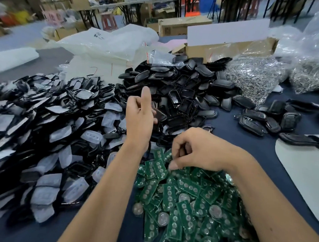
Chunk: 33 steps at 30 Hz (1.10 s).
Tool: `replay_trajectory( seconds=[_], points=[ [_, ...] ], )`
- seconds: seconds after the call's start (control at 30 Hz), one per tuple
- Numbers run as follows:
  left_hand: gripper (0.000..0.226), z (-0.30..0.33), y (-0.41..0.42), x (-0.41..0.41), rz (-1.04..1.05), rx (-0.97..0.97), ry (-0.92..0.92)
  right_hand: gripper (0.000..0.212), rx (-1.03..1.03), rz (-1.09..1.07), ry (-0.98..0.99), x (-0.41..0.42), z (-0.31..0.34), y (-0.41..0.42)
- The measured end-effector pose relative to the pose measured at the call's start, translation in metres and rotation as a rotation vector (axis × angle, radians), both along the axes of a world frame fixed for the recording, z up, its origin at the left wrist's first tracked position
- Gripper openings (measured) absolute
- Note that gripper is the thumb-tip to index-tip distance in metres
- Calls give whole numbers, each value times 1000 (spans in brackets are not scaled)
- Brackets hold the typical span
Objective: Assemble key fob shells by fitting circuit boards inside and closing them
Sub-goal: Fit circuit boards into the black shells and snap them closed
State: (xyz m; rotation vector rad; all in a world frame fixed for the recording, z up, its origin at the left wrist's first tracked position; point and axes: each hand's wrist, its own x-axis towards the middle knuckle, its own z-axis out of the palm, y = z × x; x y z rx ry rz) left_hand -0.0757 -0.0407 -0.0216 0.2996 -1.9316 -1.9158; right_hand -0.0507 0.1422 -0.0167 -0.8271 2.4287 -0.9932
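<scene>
Clutter covers a dark blue counter (238, 137) seen from above, over two bare forearms. Far left and centre left, a broad heap of black shell halves with pale rubber pads (47, 132) spreads toward the viewer. Behind the hands rises a pile of plain black shells (185, 88), with a smaller scatter of shells (270, 120) off to the right. Near bottom right lies a heap of green boards (187, 203), many showing round silver coin cells. Bags of metal rings (256, 74) sit at the back right, beside an open cardboard box (228, 48), and white plastic bags (107, 42) lie at the back left, with faint red and dark marks too blurred to read. A pale sheet (305, 167) lies at the right edge. The left hand (139, 116) is raised over the black shells, fingers curled, one finger pointing up; its grip appears to hold a dark shell (160, 114) mostly hidden behind the palm. The right hand (196, 151) rests on the far edge of the board heap, fingers curled under, thumb tip touching a board; whether the grip holds one cannot be told. Print on the boards is too small to read.
</scene>
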Motion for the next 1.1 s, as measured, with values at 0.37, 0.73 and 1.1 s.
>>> replay_trajectory(
  seconds=[0.37,0.73,1.1],
  points=[
    [23,-11,6,15,-93,50,4,32,-858,-499,-176,-7,-15,-6],
    [16,-14,19,22,-196,109,-42,19,-1058,-708,26,-12,-20,-10],
    [24,-15,19,24,-291,218,-123,25,-955,-772,158,-10,-24,-22]
  ],
)
